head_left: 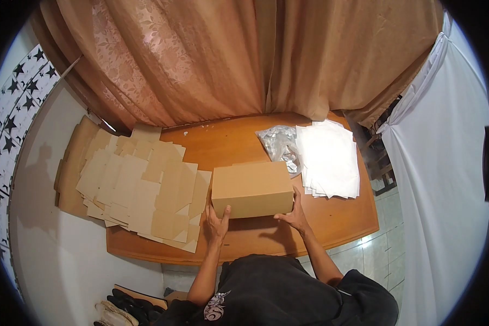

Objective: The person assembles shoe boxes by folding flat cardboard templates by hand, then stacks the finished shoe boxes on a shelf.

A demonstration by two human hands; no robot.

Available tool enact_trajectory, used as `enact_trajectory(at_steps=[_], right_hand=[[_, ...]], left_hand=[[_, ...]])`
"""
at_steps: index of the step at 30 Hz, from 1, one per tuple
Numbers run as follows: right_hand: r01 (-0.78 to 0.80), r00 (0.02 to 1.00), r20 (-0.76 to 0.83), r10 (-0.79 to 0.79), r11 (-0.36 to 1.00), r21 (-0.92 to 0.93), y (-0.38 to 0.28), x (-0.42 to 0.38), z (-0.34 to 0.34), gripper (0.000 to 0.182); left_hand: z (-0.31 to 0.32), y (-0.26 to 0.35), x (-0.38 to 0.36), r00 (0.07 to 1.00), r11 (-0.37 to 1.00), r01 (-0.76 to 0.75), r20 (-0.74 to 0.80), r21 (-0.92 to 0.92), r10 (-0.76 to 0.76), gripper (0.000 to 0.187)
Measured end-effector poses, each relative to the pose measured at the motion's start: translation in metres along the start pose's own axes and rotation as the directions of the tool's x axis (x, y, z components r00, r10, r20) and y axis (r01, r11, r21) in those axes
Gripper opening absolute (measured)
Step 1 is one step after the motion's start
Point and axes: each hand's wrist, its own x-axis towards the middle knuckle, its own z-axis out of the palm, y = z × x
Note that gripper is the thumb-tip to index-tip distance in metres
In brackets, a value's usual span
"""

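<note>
A closed brown cardboard box [251, 185] is between my two hands over the middle of the wooden table. My left hand [218, 221] grips its lower left corner, thumb up along the front face and fingers round the left side. At the lower right corner my right hand [295, 215] holds it, with the thumb along the bottom front edge and the fingers up the right side. A shadow falls on the table below the box. Close to my left hand lies a spread stack of flat cardboard pieces [141, 187].
White paper sheets [330, 163] lie in a pile at the table's right. Beside them is a clear plastic bag [280, 144] with silvery contents. A brown curtain [201, 60] hangs behind the wooden table [337, 220]; a white cloth [434, 179] hangs at right. Shoes [127, 307] sit at lower left.
</note>
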Motion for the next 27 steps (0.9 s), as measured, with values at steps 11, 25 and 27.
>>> enact_trajectory(at_steps=[11, 25, 27], right_hand=[[-0.151, 0.987, -0.034, 0.159, 0.811, -0.566, 0.095, -0.044, -0.006, 0.069], [-0.858, 0.451, 0.359, 0.817, 0.286, 0.427, 0.071, -0.025, 0.026, 0.068], [-0.805, 0.528, 0.377, 0.761, 0.307, 0.507, 0.059, -0.025, 0.030, 0.078]], left_hand=[[0.013, -0.078, -0.048, 0.951, 0.956, 0.021, 0.288, 0.292, -0.109, 0.070], [0.012, -0.057, 0.050, 0.909, 0.922, 0.275, 0.387, -0.271, -0.157, 0.087], [0.012, -0.071, 0.048, 0.920, 0.953, 0.220, 0.368, -0.207, -0.132, 0.090]])
